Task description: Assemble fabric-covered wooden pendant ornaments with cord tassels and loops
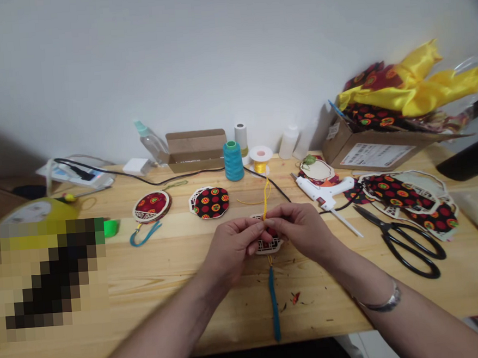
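Both my left hand point(243, 238) and my right hand point(297, 226) pinch a yellow cord point(265, 196) at the top of a small fretwork ornament point(268, 246). The cord runs up toward a spool of yellow cord point(261, 158). Pale cut-out lattice over dark red patterned fabric forms the ornament, partly hidden behind my fingers. A teal tassel point(275, 307) hangs from its lower end toward me and lies on the table. My fingertips meet closely, so the exact spot where the cord is held is covered.
Scissors point(402, 238) and a white glue gun point(325, 189) lie to the right, near fabric-covered pieces point(412, 194). A teal thread cone point(233, 162) stands at the back. Left are a round ornament point(153, 205) and an octagonal piece point(211, 203). A cardboard box point(368, 148) holds fabric.
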Available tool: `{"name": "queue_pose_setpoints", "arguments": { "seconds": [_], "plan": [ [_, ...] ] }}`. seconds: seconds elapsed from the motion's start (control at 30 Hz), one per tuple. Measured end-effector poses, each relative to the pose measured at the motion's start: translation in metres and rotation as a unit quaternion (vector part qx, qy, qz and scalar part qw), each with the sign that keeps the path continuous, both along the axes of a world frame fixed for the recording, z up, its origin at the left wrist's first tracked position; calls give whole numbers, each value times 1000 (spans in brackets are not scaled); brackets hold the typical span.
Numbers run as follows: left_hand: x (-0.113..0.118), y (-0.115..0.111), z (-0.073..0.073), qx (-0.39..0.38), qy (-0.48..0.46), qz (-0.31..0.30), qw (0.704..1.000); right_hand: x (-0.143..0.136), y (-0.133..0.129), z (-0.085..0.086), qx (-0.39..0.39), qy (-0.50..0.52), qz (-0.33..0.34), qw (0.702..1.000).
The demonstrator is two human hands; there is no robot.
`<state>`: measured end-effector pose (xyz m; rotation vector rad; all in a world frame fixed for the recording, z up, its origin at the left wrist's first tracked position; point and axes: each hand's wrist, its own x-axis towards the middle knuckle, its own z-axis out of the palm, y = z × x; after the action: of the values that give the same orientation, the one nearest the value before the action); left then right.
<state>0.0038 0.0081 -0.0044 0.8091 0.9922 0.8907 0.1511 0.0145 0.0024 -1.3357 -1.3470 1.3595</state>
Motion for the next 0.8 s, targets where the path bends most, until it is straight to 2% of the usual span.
{"name": "queue_pose_setpoints", "arguments": {
  "seconds": [0.1, 0.23, 0.6, 0.7, 0.8],
  "plan": [
    [0, 0, -1, 2, -4, -1, 1000, 2, -2, -3, 87, -74, 4, 993],
    [1, 0, 0, 7, -6, 8, 1000, 4, -4, -4, 189, -174, 17, 966],
    [1, 0, 0, 18, 30, 12, 999, 2, -7, -5, 319, -342, 47, 883],
    [1, 0, 1, 20, 38, 12, 999, 3, -7, -6, 321, -336, 51, 884],
    [1, 1, 2, 28, 39, 13, 999, 2, -6, -6, 274, -292, 34, 916]
  ]
}}
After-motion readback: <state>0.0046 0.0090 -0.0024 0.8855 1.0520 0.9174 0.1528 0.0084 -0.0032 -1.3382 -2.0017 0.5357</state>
